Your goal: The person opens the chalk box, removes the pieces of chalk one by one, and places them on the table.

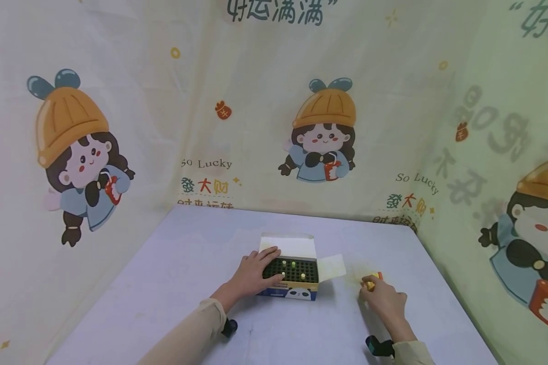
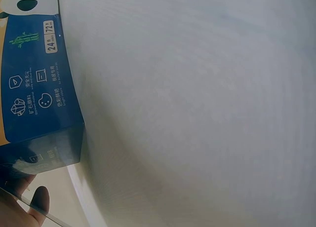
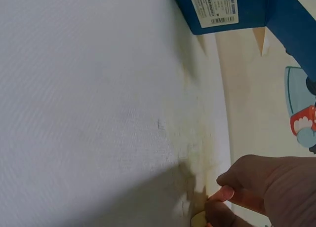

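Steadying the open box (image 1: 288, 284), the left hand (image 1: 254, 272) lies spread; most slots look unfilled; at three o'clock, the right hand (image 1: 383, 299) pinches a yellow crayon (image 1: 371, 284).

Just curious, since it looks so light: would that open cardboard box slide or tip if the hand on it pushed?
The box is thin cardboard, low and wide, so it would probably slide on the smooth table rather than tip. Most of its slots look empty, so it is likely light. The left hand resting on it probably steadies it, and its open flaps would likely bend easily.
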`<state>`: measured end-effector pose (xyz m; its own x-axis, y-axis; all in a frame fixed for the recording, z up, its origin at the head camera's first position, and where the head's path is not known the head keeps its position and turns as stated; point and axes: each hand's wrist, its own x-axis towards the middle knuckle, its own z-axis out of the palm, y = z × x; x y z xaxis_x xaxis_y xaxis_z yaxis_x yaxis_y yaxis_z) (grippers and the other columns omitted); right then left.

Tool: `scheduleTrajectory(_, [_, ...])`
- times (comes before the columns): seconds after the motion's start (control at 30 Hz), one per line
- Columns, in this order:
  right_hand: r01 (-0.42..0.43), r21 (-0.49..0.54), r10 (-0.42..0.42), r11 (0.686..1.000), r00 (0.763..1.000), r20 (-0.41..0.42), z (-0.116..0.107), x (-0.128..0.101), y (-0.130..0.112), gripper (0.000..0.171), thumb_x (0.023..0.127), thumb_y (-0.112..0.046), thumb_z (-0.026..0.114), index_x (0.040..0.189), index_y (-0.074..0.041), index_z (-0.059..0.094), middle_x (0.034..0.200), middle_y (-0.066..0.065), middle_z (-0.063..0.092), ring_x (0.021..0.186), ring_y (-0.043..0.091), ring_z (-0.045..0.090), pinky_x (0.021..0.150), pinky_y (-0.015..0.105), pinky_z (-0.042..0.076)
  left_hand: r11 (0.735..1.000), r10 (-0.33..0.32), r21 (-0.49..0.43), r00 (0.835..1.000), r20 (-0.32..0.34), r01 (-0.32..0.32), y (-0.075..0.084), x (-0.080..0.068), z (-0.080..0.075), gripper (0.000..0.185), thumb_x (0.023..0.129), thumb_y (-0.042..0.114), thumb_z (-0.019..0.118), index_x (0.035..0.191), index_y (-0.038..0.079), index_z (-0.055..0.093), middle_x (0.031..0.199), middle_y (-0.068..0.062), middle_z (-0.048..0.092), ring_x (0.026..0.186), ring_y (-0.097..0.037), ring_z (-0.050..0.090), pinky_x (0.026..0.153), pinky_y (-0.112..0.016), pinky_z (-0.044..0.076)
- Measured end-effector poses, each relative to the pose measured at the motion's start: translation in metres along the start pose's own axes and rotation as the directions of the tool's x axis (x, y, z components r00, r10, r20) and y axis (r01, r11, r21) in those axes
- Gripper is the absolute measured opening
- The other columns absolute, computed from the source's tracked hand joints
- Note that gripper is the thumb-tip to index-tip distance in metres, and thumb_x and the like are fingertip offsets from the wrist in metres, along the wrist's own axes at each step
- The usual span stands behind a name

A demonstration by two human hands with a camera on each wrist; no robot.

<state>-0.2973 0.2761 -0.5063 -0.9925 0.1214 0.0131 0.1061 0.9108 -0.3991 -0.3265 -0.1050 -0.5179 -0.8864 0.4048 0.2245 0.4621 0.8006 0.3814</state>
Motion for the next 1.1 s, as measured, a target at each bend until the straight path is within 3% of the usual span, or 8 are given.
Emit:
scheduleTrajectory(0.2, [-0.021,-0.023,0.021,1.0,1.0,-0.005,0.001,0.001,0.003,0.048,0.097,-0.036,0.061,0.132,-0.004,0.066,0.123,0.027,0.071,0.102,0.05,0.067,0.085,0.063,0.037,1.0,0.002,-0.009,1.0,0.001,-0.002,0.001,-0.001,-0.002,0.076,0.098,0.067,0.055,0.161,0.028,0.039,0.168,0.005,0.034,0.144,-0.041,0.042,0.107,-0.066,0.036])
scheduleTrajectory(0.33, [-0.034,-0.018,0.035,0.999,0.999,0.01,0.003,0.002,0.005,0.054,0.093,-0.035,0.064,0.135,-0.001,0.062,0.128,0.029,0.067,0.106,0.053,0.065,0.087,0.065,0.036,1.0,0.001,-0.005,1.0,0.001,-0.001,0.002,0.0,-0.003,0.076,0.098,0.067,0.055,0.161,0.028,0.039,0.168,0.005,0.034,0.143,-0.04,0.043,0.106,-0.066,0.037])
scheduleTrajectory(0.57, [-0.046,0.001,0.046,0.999,0.999,-0.005,0.005,0.001,0.009,0.055,0.086,-0.023,0.065,0.135,0.003,0.059,0.129,0.033,0.065,0.106,0.053,0.065,0.087,0.064,0.036,1.0,-0.003,0.003,1.0,0.005,0.003,0.002,0.001,-0.003,0.076,0.098,0.067,0.055,0.162,0.028,0.038,0.168,0.006,0.033,0.142,-0.038,0.044,0.105,-0.065,0.037])
scheduleTrajectory(1.1, [-0.033,0.01,0.033,0.999,0.999,-0.004,0.003,-0.001,0.012,0.054,0.088,-0.024,0.064,0.134,0.004,0.058,0.129,0.032,0.065,0.105,0.052,0.065,0.086,0.065,0.036,1.0,-0.006,-0.007,1.0,0.013,0.006,0.004,0.0,-0.005,0.077,0.098,0.068,0.054,0.162,0.029,0.038,0.168,0.006,0.033,0.144,-0.041,0.042,0.107,-0.066,0.036])
